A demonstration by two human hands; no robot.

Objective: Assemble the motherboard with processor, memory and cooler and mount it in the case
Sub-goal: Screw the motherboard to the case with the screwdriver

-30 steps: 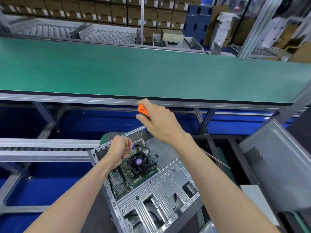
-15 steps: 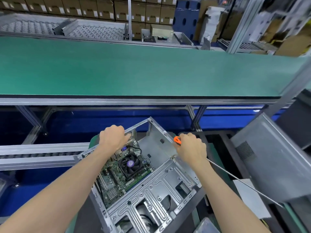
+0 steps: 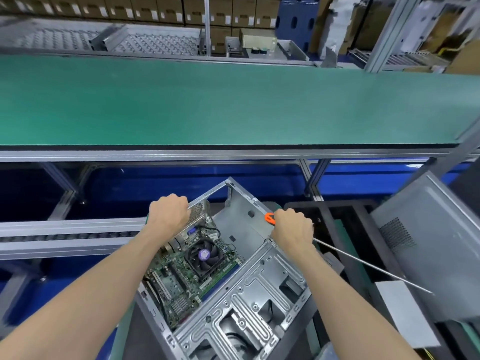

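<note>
An open case [image 3: 249, 289] of bare stamped sheet steel sits in the lower centre of the frame, its ribbed, slotted drive bracket toward the bottom. Inside it, on the left half, lies the green motherboard [image 3: 176, 279], densely studded with chips and slots, and on it stands the cooler [image 3: 205, 257], a square black fan with finned edges and a round purple hub label. The left hand [image 3: 167, 214] is clenched around the case's thin upper-left rim beside a perforated grille. The right hand [image 3: 292, 228] rests on the case's right wall and grasps a screwdriver [image 3: 363, 263]: a stubby orange handle pokes out above the fingers, and a long slim steel shaft slants toward the lower right. A smooth matte green conveyor belt [image 3: 233, 105] with an aluminium edge spans the middle of the frame. A grey panel [image 3: 428, 250] with a mesh vent leans at the right.
</note>
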